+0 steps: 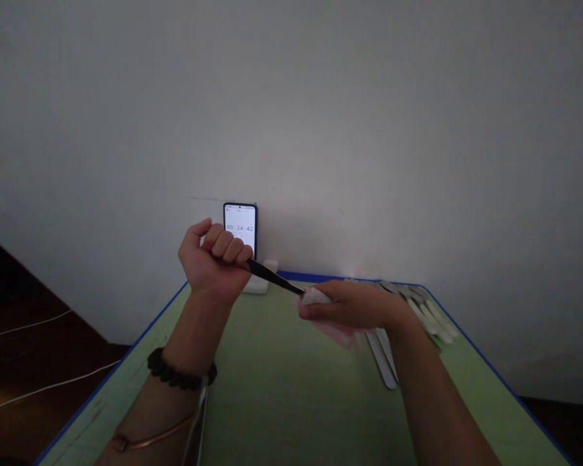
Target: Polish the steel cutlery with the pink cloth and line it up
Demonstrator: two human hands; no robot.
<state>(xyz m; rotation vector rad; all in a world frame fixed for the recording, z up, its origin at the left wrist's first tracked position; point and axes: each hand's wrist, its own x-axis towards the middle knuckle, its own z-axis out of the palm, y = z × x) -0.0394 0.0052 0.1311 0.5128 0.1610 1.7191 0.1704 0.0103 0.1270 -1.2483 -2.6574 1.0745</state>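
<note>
My left hand is closed in a fist, palm side toward me, around the handle end of a knife. Its slim, dark-looking blade slants down to the right; the handle is hidden in the fist. My right hand pinches a pink and white cloth over the far end of the blade, so the tip is covered. The cloth's loose edge hangs below the fingers, blurred. Both hands are raised above the green table.
Behind my left hand a phone showing a running timer leans on a white stand. Several white-handled pieces of cutlery lie at the right, near silver handles. A thin pale-edged object lies beside my left forearm. A wall stands behind.
</note>
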